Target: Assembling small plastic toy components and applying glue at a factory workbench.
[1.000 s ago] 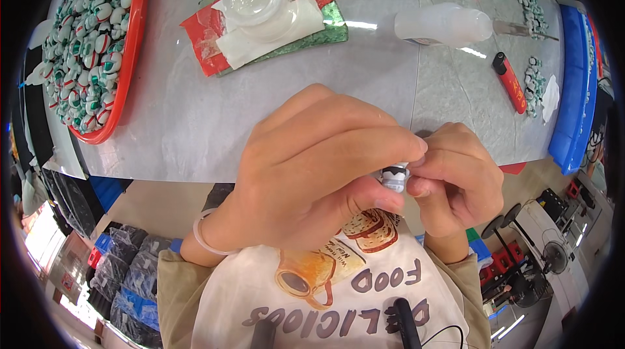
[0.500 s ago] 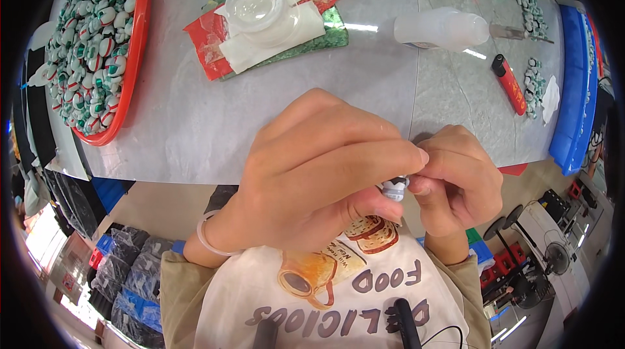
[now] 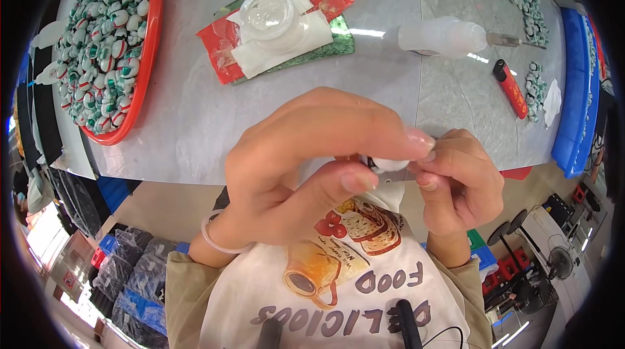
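My left hand (image 3: 280, 153) is curled in front of my apron, with a small white figure-like piece (image 3: 392, 165) with a dark part between its fingers and thumb. The index finger covers the top of the piece, and the thumb lies below, a little apart from it. My right hand (image 3: 465, 183) is close against the piece's right end, thumb and index finger nearly pinched together. Whatever lies between those right fingertips is hidden or too small to name. Both hands hover at the table's near edge.
A red basket (image 3: 155, 30) heaped with small white, green and red pieces stands left. A clear round dish (image 3: 267, 13) sits on a pad at the back. Right are a needle-tipped squeeze bottle (image 3: 443, 36), a red lighter (image 3: 511, 90), small green-white pieces (image 3: 535, 92) and a blue crate (image 3: 576, 95).
My left thumb and fingers have spread wider, and the white piece has turned from upright to lying sideways. My right hand has barely moved. The view has shifted slightly.
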A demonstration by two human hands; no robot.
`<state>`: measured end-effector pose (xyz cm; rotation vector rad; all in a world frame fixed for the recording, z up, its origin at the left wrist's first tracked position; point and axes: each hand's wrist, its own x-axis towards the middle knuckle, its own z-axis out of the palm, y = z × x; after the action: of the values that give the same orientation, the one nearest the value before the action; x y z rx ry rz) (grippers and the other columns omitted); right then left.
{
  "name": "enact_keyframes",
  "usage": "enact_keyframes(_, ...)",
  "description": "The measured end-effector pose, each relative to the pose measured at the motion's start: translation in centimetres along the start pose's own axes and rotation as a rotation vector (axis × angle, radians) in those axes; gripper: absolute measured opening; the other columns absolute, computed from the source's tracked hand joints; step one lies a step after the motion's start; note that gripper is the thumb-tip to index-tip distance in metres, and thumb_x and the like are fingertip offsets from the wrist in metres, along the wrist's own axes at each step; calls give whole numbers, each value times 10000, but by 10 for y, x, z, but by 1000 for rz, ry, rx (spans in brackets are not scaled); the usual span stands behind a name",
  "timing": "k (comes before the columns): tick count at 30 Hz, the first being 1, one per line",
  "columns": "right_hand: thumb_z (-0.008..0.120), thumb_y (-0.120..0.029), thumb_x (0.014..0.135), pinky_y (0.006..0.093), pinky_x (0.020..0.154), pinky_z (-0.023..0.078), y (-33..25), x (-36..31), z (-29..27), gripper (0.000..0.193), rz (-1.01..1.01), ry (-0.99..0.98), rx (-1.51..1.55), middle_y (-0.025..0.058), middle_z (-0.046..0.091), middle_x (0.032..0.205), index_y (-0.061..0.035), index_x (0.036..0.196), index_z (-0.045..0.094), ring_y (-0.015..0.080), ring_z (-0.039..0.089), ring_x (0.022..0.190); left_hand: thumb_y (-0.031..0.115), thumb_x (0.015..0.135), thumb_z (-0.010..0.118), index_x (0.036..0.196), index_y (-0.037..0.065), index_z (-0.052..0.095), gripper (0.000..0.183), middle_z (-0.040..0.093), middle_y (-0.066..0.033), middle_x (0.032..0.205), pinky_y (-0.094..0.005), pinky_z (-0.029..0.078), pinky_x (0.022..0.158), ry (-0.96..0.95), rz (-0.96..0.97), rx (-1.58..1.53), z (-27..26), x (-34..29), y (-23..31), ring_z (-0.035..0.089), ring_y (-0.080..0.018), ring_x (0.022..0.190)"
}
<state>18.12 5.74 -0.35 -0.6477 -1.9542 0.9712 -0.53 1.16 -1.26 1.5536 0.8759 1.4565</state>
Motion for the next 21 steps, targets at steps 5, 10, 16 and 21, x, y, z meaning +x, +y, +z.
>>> enact_keyframes(5, 699, 24, 590, 240, 427, 389, 0, 1, 3, 230, 3, 18, 4, 98, 588, 627, 24, 791, 586, 172, 525, 490, 271, 860, 524, 1032, 38, 451, 299, 550, -152, 784, -214, 423, 487, 152, -167, -113, 8, -2, 9, 539, -146, 610)
enact_keyframes(10, 697, 38, 557, 236, 417, 381, 0, 1, 4, 240, -21, 5, -38, 95, 585, 625, 27, 773, 594, 167, 523, 488, 385, 852, 499, 1027, 42, 443, 389, 540, -139, 753, -202, 399, 459, 163, -146, -131, 8, -3, 8, 525, -133, 570)
enact_keyframes(16, 695, 48, 550, 233, 420, 388, 0, 1, 5, 245, -14, 8, -41, 95, 595, 637, 29, 771, 591, 167, 524, 483, 465, 816, 515, 1016, 35, 435, 481, 538, -116, 683, -213, 390, 425, 489, -332, -365, 23, 4, 19, 524, -139, 538)
enact_keyframes(21, 696, 48, 551, 236, 424, 393, 0, 2, 5, 243, -12, -2, -50, 95, 600, 641, 28, 769, 590, 170, 529, 484, 477, 810, 518, 1017, 20, 432, 508, 543, -116, 647, -213, 392, 432, 492, -371, -382, 23, 4, 19, 524, -143, 530)
